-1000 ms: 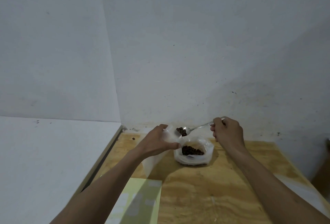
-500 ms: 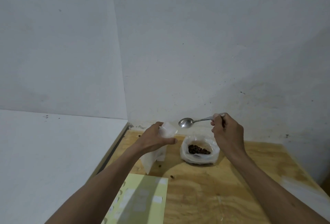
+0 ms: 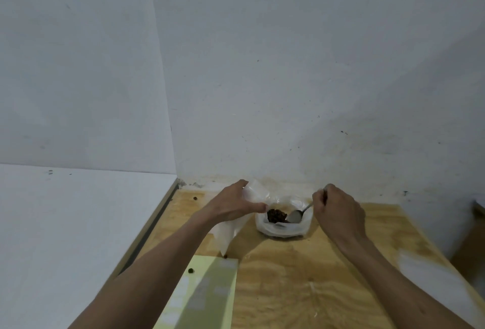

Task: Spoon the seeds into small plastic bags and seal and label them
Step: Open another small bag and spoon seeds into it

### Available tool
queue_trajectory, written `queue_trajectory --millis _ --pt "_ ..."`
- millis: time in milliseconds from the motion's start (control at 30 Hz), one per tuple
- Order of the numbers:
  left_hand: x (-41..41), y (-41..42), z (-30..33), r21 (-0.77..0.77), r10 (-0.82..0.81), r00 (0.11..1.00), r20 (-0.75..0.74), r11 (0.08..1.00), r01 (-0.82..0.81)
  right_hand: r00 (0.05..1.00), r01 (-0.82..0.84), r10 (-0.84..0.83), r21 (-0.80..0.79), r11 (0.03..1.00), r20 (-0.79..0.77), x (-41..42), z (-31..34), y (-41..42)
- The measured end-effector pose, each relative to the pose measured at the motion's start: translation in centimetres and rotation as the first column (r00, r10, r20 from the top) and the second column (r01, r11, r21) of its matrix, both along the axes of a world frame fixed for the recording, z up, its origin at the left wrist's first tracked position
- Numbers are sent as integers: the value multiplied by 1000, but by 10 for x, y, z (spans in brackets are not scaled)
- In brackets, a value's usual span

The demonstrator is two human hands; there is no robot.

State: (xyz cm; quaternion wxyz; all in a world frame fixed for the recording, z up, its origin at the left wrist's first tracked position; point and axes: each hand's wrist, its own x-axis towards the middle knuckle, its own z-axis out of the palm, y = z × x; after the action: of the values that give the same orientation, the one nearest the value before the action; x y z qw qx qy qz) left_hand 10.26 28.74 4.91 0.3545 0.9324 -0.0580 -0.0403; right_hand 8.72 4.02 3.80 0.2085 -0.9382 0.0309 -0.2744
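Observation:
A clear plastic bag of dark brown seeds (image 3: 277, 216) sits open on the plywood table (image 3: 301, 276) near the wall; its rim (image 3: 282, 230) is rolled down. My right hand (image 3: 336, 210) grips a metal spoon (image 3: 298, 215), whose bowl dips into the open bag beside the seeds. My left hand (image 3: 233, 204) holds a small clear plastic bag (image 3: 231, 227) just left of the seed bag, its mouth up by my fingers and its body hanging to the table.
A pale yellow label sheet (image 3: 204, 294) with white stickers lies at the near left of the table. Loose seeds lie on the sheet (image 3: 191, 271), by the small bag's bottom (image 3: 225, 256) and near the back corner (image 3: 195, 198). A white surface (image 3: 78, 223) adjoins the left; walls stand close behind.
My right hand tipped the seeds from the spoon into the small bag, then lowered the empty spoon into the seed bag. My left hand stayed holding the small bag.

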Motion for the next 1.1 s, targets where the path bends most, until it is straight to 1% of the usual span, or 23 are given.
queue_trajectory --millis 33,100,167,233,300,400,467,567,733,900,1000,1100 --pt "0 -4 -1 32 -16 999 -28 999 17 999 28 -27 45 999 -40 1 -5 2" --pt "1 -11 -4 79 -46 996 -77 995 52 985 97 -69 184 978 -156 6 -14 6" --pt "1 -15 -7 81 -55 995 -87 995 62 962 160 -76 316 935 -262 11 -23 10" --pt "2 -16 -8 76 -50 996 -72 996 56 948 204 -78 400 893 -310 15 -28 11" --pt "4 -13 -7 74 -40 998 -48 996 44 946 219 -74 456 863 -315 19 -29 5" --pt "7 -4 -7 20 -14 1000 -23 1000 14 957 201 -55 519 831 -284 24 -22 -8" --pt "7 1 -6 -30 5 1000 -14 1000 -6 966 181 -48 531 828 -254 25 -15 -15" --pt "8 2 -5 -40 19 1000 -1 999 -19 978 137 -28 544 828 -204 25 4 -22" --pt "9 0 -7 -60 4 1000 -6 998 -5 989 49 46 600 798 -142 21 41 -18" --pt "6 1 -7 -81 13 1000 -7 997 -13 988 -50 126 595 802 -88 18 50 6" --pt "6 6 -5 -118 43 999 -30 992 -47 980 -148 198 559 816 -30 13 50 18" --pt "7 13 -3 -117 66 997 -30 991 -69 958 -262 284 530 806 41 8 50 28"
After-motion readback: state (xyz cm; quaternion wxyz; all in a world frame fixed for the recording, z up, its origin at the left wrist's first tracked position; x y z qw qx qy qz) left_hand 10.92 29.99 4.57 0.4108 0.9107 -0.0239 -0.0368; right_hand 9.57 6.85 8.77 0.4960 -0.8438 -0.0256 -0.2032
